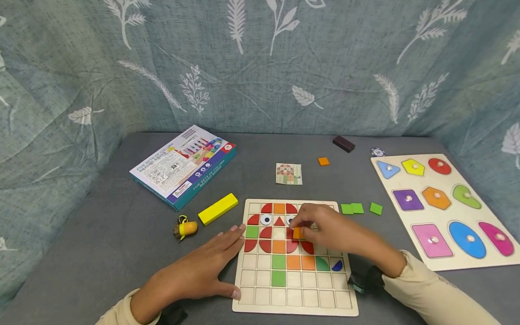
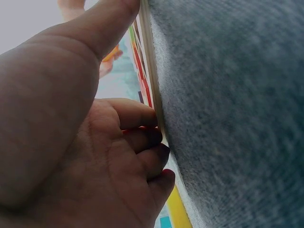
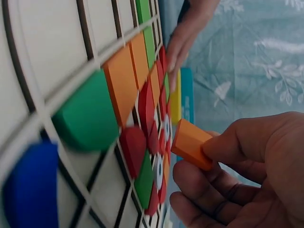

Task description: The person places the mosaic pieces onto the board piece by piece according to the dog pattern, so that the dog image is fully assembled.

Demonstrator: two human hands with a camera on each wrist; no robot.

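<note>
My right hand (image 1: 327,225) pinches an orange square tile (image 3: 189,142) between thumb and fingers, held over the upper right part of the wooden grid board (image 1: 294,298). In the right wrist view the tile is tilted and apart from the board. My left hand (image 1: 195,273) lies along the board's left side, fingers extended, fingertips and thumb at its edge. On the board sit red curved pieces (image 1: 266,247), two eye discs (image 1: 266,220), several orange squares (image 1: 293,262), green squares (image 1: 278,278), a green quarter piece (image 1: 322,263) and a blue half-round piece (image 1: 337,265).
Behind the board lie a small picture card (image 1: 289,174), an orange tile (image 1: 323,161) and a dark block (image 1: 343,144). Green tiles (image 1: 375,208) and a knobbed shape puzzle (image 1: 440,221) are right. Left are a box (image 1: 183,167), yellow block (image 1: 218,209) and acorn-like toy (image 1: 185,228).
</note>
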